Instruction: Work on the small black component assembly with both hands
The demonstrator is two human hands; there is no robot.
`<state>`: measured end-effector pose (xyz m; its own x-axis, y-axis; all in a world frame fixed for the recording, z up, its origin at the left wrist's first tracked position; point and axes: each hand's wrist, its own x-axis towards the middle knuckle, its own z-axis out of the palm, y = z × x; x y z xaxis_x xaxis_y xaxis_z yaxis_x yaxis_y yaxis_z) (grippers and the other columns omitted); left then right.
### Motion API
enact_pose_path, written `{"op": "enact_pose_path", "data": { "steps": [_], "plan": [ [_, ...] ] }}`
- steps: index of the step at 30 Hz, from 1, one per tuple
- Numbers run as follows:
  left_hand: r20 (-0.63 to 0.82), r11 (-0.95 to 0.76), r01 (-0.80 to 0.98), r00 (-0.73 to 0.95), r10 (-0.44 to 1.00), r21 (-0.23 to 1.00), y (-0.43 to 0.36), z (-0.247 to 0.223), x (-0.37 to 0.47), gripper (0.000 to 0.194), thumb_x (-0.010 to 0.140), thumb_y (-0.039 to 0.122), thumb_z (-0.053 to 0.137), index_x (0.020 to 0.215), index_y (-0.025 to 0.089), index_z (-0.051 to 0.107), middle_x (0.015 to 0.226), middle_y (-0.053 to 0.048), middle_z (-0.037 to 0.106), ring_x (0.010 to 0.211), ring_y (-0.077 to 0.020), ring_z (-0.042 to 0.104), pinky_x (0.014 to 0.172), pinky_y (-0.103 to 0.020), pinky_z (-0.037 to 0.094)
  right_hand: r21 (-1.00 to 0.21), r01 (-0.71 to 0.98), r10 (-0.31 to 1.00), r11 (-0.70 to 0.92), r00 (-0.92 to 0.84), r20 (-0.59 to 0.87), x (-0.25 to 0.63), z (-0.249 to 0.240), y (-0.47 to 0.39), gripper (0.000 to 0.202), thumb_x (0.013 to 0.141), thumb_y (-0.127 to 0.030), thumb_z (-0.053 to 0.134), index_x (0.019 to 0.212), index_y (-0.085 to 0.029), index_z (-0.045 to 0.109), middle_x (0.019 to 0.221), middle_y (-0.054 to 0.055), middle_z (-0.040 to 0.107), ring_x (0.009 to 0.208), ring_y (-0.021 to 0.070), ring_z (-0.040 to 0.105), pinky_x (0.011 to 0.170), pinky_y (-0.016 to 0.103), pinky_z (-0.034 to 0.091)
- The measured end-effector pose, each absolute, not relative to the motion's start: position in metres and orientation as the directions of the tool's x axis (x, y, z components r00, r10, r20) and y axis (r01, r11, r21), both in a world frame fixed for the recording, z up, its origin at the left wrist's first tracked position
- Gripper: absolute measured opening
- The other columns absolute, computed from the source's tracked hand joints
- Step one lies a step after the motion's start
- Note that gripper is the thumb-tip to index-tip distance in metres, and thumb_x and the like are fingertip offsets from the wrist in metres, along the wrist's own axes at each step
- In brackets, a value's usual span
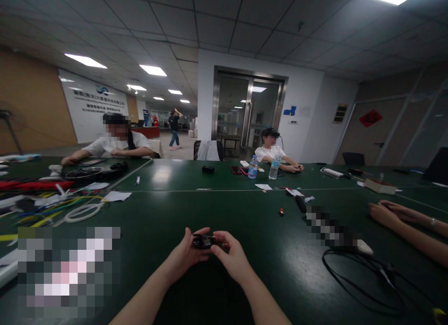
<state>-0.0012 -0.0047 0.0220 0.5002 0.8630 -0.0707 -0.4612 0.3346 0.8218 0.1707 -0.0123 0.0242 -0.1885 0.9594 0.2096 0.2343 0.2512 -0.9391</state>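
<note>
A small, dark, glossy object (204, 241) is held between my two hands just above the green table; its exact kind is too small to tell. My left hand (182, 257) cups it from the left, thumb up and fingers curled behind and beneath it. From the right, my right hand (231, 254) pinches its edge with thumb and fingertips. Some of the object is covered by my fingers.
On the left lie tangled cables (84, 213) and papers (118, 196). A black cord (364, 287) loops at the right, near another person's hands (388, 210). Water bottles (252, 167) stand farther back, where two people sit across the green table (168, 213).
</note>
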Motion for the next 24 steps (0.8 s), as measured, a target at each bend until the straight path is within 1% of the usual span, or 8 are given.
{"op": "enact_pose_path", "data": {
  "steps": [1,3,6,10,13,18,20,24],
  "plan": [
    [-0.077,0.389,-0.505,0.532,0.843,0.77,-0.005,0.024,0.001,0.059,0.08,0.06,0.032,0.121,0.02,0.046,0.108,-0.012,0.062,0.092,-0.0265,0.061,0.086,-0.043,0.038,-0.934,0.24,0.958,0.263,-0.183,0.223,0.17,0.025,-0.013,0.03,0.072,-0.023,0.059,0.102,-0.022,0.056,0.103,0.004,0.062,0.101,0.0209,0.055,0.09,0.038,0.037],
    [-0.061,0.435,-0.594,0.543,0.837,0.677,-0.007,0.026,0.006,0.053,0.083,0.054,0.033,0.124,0.021,0.043,0.107,-0.011,0.064,0.091,-0.023,0.062,0.091,-0.041,0.036,-0.921,0.258,0.953,0.293,-0.158,0.259,0.17,0.025,-0.013,0.029,0.072,-0.023,0.059,0.101,-0.022,0.057,0.103,0.004,0.061,0.102,0.0208,0.054,0.092,0.038,0.037],
    [-0.079,0.475,-0.662,0.535,0.841,0.579,-0.01,0.027,0.014,0.046,0.085,0.045,0.039,0.12,0.017,0.047,0.105,-0.011,0.066,0.091,-0.0201,0.063,0.095,-0.037,0.035,-0.901,0.28,0.943,0.33,-0.13,0.305,0.171,0.023,-0.014,0.029,0.072,-0.023,0.059,0.101,-0.022,0.058,0.103,0.004,0.059,0.102,0.0203,0.053,0.091,0.037,0.039],
    [-0.115,0.515,-0.694,0.537,0.836,0.503,-0.014,0.028,0.021,0.048,0.084,0.05,0.038,0.113,0.016,0.054,0.1,-0.012,0.067,0.093,-0.0215,0.063,0.093,-0.037,0.038,-0.896,0.284,0.94,0.341,-0.122,0.319,0.173,0.022,-0.013,0.031,0.072,-0.023,0.058,0.103,-0.022,0.057,0.104,0.004,0.058,0.1,0.0197,0.054,0.089,0.036,0.041],
    [-0.132,0.506,-0.712,0.513,0.848,0.487,-0.015,0.027,0.026,0.049,0.083,0.051,0.037,0.11,0.015,0.056,0.096,-0.012,0.068,0.092,-0.0214,0.064,0.088,-0.034,0.042,-0.897,0.294,0.944,0.329,-0.135,0.302,0.173,0.024,-0.015,0.031,0.074,-0.024,0.056,0.104,-0.023,0.056,0.104,0.004,0.058,0.099,0.0195,0.054,0.089,0.036,0.041],
    [-0.149,0.497,-0.696,0.499,0.854,0.519,-0.014,0.02,0.03,0.044,0.084,0.049,0.038,0.105,0.015,0.058,0.085,-0.009,0.071,0.087,-0.0205,0.065,0.085,-0.033,0.044,-0.893,0.302,0.94,0.334,-0.178,0.291,0.172,0.027,-0.017,0.029,0.075,-0.023,0.055,0.104,-0.025,0.057,0.105,0.003,0.057,0.101,0.0196,0.053,0.091,0.037,0.04],
    [-0.142,0.504,-0.69,0.512,0.847,0.519,-0.012,0.018,0.029,0.044,0.084,0.048,0.039,0.105,0.014,0.058,0.087,-0.01,0.07,0.088,-0.021,0.065,0.086,-0.033,0.043,-0.896,0.281,0.936,0.343,-0.179,0.302,0.172,0.026,-0.016,0.03,0.075,-0.022,0.055,0.105,-0.025,0.056,0.106,0.003,0.058,0.102,0.0194,0.053,0.092,0.037,0.039],
    [-0.115,0.514,-0.687,0.539,0.835,0.514,-0.011,0.021,0.023,0.043,0.083,0.046,0.043,0.11,0.015,0.055,0.097,-0.012,0.068,0.098,-0.0227,0.061,0.091,-0.035,0.039,-0.921,0.218,0.943,0.323,-0.151,0.295,0.173,0.021,-0.011,0.032,0.074,-0.021,0.056,0.106,-0.023,0.054,0.103,0.004,0.06,0.1,0.0192,0.055,0.091,0.036,0.04]
  ]
}}
